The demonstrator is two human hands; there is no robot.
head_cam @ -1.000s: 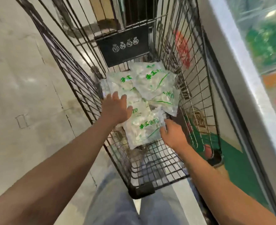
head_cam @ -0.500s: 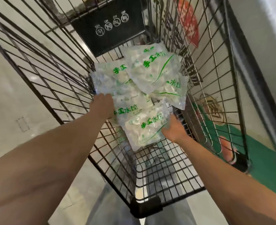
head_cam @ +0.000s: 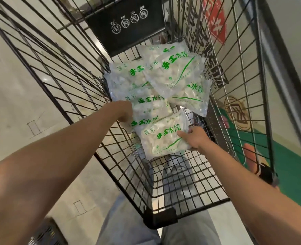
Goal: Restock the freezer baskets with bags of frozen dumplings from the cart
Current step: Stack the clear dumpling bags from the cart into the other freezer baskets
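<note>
Several clear bags of frozen dumplings with green print lie piled on the floor of a black wire cart (head_cam: 190,195). My right hand (head_cam: 193,137) grips the right edge of the nearest bag (head_cam: 161,138), thumb on top and fingers under it. My left hand (head_cam: 124,111) reaches to the left side of the pile, its fingers tucked under the edge of a second bag (head_cam: 151,106); the fingers themselves are hidden. More bags (head_cam: 174,73) lie behind, toward the cart's far end.
A black sign panel (head_cam: 126,22) closes the cart's far end. Tall wire walls rise on both sides. The freezer cabinet's side (head_cam: 291,55) runs along the right. Pale floor (head_cam: 13,96) lies to the left. My legs in grey trousers show below the cart.
The view has come closer to the cart. My left hand has slid from on top of the pile to its left edge and under a bag. My right hand has closed on the nearest bag.
</note>
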